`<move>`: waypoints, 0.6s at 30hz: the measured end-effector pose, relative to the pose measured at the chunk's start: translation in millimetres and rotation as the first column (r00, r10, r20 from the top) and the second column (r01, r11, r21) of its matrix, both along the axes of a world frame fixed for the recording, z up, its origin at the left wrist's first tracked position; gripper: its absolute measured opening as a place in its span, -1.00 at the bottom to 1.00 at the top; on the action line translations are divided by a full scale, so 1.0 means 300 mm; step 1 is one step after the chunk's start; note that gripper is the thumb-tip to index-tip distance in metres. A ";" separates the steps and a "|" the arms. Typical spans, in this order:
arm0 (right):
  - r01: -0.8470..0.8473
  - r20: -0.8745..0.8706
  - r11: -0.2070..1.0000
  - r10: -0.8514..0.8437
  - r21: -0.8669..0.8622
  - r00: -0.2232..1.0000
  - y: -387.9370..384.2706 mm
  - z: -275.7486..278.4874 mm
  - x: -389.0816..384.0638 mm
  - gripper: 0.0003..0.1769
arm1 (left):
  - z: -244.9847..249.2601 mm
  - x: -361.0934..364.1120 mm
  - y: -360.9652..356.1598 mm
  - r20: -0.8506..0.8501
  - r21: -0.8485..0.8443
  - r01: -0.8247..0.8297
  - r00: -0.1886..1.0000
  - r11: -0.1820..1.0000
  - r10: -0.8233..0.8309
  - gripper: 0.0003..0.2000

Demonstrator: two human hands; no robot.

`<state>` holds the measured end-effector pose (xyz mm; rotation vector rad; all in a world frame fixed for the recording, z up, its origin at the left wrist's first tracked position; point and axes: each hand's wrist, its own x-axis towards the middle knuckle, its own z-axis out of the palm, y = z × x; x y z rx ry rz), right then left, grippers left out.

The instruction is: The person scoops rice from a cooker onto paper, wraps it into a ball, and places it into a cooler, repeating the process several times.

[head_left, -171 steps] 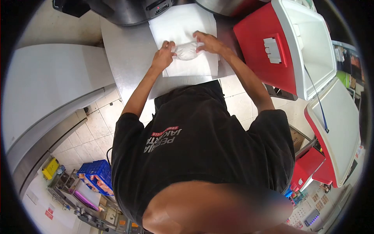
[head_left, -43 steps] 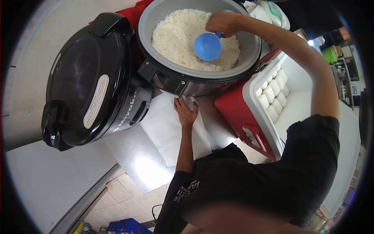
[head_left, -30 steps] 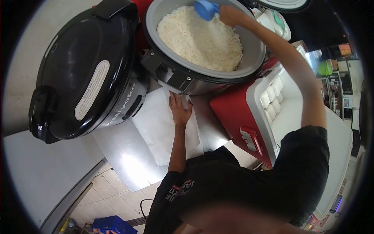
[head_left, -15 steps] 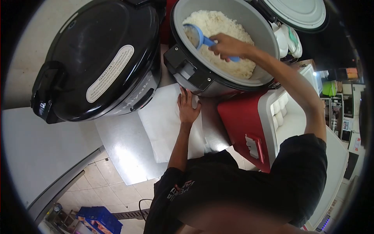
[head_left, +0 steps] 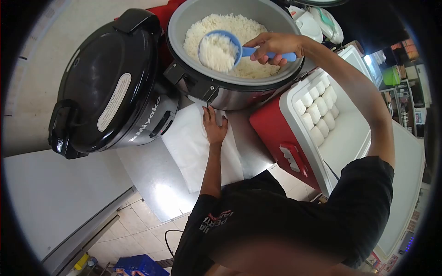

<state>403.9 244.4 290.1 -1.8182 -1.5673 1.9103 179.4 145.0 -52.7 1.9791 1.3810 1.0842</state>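
Observation:
My right hand is closed round the handle of a blue scoop. White cooked rice fills the scoop's round bowl, which is held over the open rice cooker. More rice lies inside the cooker's grey pot. Below the cooker, my left hand lies flat with its fingers spread on a stack of white paper sheets. The sheets rest on a metal table.
A second, closed black rice cooker stands at left. At right is an open red cooler box holding rows of white wrapped bundles. A blue crate sits on the tiled floor.
My right hand has lifted the scoop out of the rice, now heaped full. The view has shifted, showing more of the cooler. My left hand stays on the sheets.

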 end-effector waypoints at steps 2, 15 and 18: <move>0.048 -0.124 0.996 -0.057 -0.074 0.991 0.007 -0.013 0.029 -0.48 | 0.006 0.002 0.004 0.023 0.033 0.009 1.000 0.999 -0.010 -0.20; 0.515 -0.888 0.790 -0.446 -0.332 0.112 0.026 0.035 -0.085 -0.82 | 0.049 -0.011 -0.030 -0.070 -0.010 0.028 0.997 1.000 -0.029 -0.58; 0.504 -0.998 0.862 0.050 0.057 0.028 0.086 0.085 -0.146 -0.85 | 0.047 0.012 -0.008 -0.233 -0.285 0.185 0.939 0.941 -0.255 -0.76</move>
